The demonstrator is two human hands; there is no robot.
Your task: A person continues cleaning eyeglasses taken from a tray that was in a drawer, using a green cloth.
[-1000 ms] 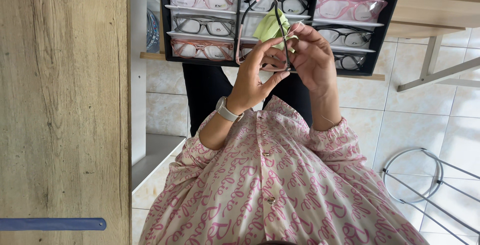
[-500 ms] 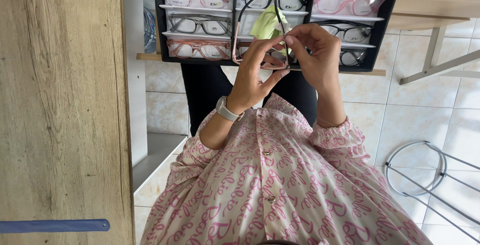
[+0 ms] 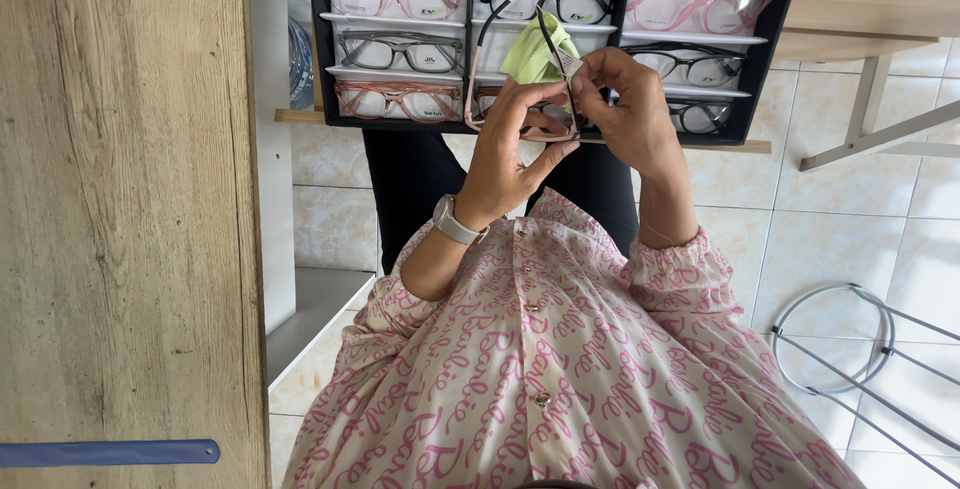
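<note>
My left hand grips a pair of glasses with pink and black arms, held up in front of my chest. A light green cloth is pinched in my right hand and pressed against the glasses. The lenses are mostly hidden behind my fingers. A pale watch sits on my left wrist. Both sleeves are white with a pink pattern.
A black display tray with several rows of eyeglass frames lies on my lap beyond my hands. A wooden panel fills the left side. A metal stool frame stands on the tiled floor at the right.
Both hands and the glasses stay in nearly the same place. The fingers have shifted slightly as the cloth moves over the frame.
</note>
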